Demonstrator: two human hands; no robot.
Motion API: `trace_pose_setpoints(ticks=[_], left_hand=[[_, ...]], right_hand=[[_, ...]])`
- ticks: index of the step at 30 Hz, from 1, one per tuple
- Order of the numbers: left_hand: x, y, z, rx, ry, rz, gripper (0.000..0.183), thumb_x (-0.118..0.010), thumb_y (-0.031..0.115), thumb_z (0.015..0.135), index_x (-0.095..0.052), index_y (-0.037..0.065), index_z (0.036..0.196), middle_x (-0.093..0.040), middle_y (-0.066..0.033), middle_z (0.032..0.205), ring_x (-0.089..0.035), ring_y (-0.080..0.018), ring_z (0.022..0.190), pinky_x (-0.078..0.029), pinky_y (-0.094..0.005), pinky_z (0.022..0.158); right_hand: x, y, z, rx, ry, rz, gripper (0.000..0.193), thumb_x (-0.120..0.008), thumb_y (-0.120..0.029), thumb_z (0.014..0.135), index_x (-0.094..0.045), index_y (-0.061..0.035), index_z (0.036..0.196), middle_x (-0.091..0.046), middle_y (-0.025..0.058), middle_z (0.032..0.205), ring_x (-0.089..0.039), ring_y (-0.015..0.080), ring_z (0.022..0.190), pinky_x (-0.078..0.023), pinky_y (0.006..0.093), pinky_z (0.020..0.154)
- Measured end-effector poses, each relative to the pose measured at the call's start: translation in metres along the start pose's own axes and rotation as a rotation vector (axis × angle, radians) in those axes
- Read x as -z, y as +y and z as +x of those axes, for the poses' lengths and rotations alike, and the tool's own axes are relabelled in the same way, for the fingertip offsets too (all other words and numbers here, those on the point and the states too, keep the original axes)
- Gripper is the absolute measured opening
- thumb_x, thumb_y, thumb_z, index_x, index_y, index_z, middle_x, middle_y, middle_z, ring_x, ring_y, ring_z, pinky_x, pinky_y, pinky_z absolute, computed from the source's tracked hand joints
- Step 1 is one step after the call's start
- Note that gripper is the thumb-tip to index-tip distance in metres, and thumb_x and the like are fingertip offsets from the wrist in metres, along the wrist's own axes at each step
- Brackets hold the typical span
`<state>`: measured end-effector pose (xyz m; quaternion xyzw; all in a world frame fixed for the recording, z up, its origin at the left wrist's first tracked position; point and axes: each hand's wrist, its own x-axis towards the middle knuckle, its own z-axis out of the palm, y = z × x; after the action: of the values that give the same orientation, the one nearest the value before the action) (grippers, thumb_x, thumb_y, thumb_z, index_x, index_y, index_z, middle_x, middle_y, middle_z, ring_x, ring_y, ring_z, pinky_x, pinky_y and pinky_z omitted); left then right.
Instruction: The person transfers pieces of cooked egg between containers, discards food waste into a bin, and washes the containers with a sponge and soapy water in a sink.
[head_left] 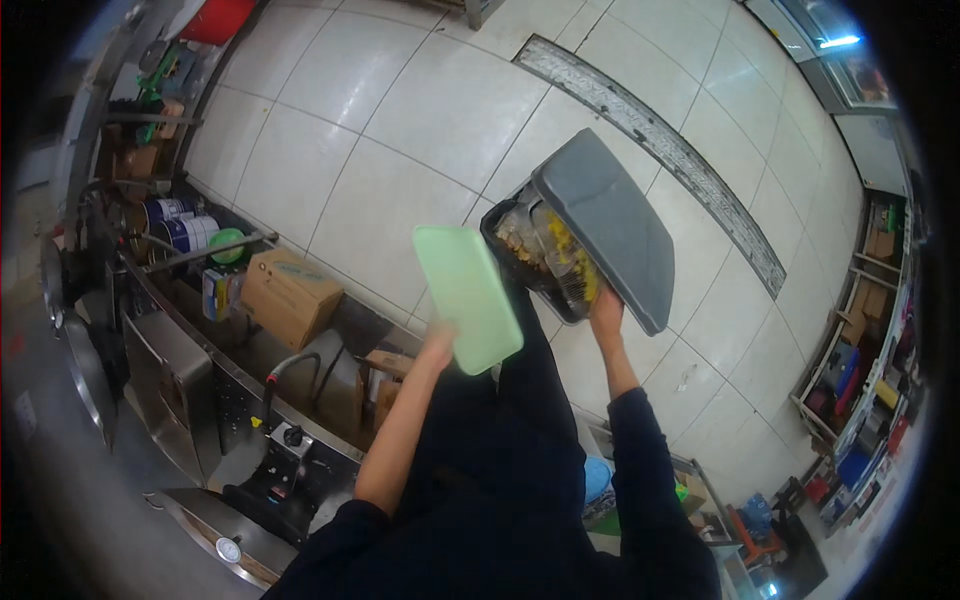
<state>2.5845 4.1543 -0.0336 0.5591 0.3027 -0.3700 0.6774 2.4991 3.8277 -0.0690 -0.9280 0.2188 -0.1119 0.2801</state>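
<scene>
Gripping green tray [468,298] and grey lid [608,225] edges, hands [438,346] face open floor [400,130].

Bare left hand [437,347]: closed in a grip, slightly motion-blurred. Bare left forearm [402,430]: angled forward and inward, with the dark fabric left sleeve [345,540] ending near the elbow. Bare right hand [606,312]: extended farther forward, partly hidden. Right forearm [619,370]: partly sleeved, angled inward.
</scene>
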Motion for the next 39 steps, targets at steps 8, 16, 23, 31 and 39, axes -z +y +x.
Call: trace_pose_setpoints(ticks=[8, 16, 23, 31, 39], left_hand=[[-0.075, 0.001, 0.014, 0.134, -0.156, -0.067, 0.074, -0.040, -0.006, 0.062, -0.037, 0.000, 0.135, -0.053, -0.0143, 0.121, -0.053, -0.0263, 0.110, -0.043, -0.0331, 0.092], [-0.075, -0.030, 0.043, 0.252, -0.231, -0.069, 0.081, -0.039, -0.006, 0.063, -0.030, 0.004, 0.143, -0.051, -0.0094, 0.122, -0.050, -0.0210, 0.108, -0.041, -0.0288, 0.089], [-0.067, -0.049, 0.054, 0.236, -0.118, -0.034, 0.076, -0.040, -0.005, 0.067, -0.033, 0.003, 0.142, -0.051, -0.0094, 0.121, -0.048, -0.0187, 0.108, -0.040, -0.0265, 0.087], [-0.067, -0.030, 0.051, 0.241, -0.238, -0.054, 0.069, -0.041, -0.003, 0.069, -0.038, 0.001, 0.138, -0.052, -0.0087, 0.117, -0.048, -0.0170, 0.104, -0.041, -0.0267, 0.085], [-0.075, -0.013, 0.063, 0.188, -0.294, 0.028, 0.060, -0.043, -0.001, 0.072, -0.043, -0.001, 0.132, -0.055, -0.0084, 0.111, -0.050, -0.0152, 0.099, -0.043, -0.0267, 0.084]], right_hand=[[-0.008, 0.004, 0.045, 0.142, -0.194, -0.303, 0.061, -0.045, 0.012, 0.079, -0.052, -0.0112, 0.135, -0.047, 0.0177, 0.138, -0.044, 0.0358, 0.127, -0.033, 0.0443, 0.106], [-0.070, 0.029, 0.095, 0.370, -0.315, -0.391, 0.078, -0.045, 0.017, 0.075, -0.047, -0.0262, 0.140, -0.038, 0.0172, 0.143, -0.037, 0.0370, 0.130, -0.030, 0.0487, 0.106], [-0.069, 0.037, 0.105, 0.433, -0.563, -0.311, 0.081, -0.050, 0.019, 0.073, -0.050, -0.0296, 0.137, -0.031, 0.0141, 0.147, -0.033, 0.0352, 0.134, -0.031, 0.0493, 0.107], [-0.073, 0.044, 0.109, 0.294, -0.377, -0.212, 0.089, -0.041, 0.023, 0.062, -0.052, -0.0250, 0.136, -0.043, 0.0159, 0.141, -0.040, 0.0344, 0.131, -0.031, 0.0422, 0.109], [-0.065, 0.015, 0.099, 0.244, -0.385, -0.274, 0.082, -0.041, 0.021, 0.065, -0.055, -0.0220, 0.133, -0.043, 0.0172, 0.140, -0.040, 0.0359, 0.130, -0.031, 0.0422, 0.109]])
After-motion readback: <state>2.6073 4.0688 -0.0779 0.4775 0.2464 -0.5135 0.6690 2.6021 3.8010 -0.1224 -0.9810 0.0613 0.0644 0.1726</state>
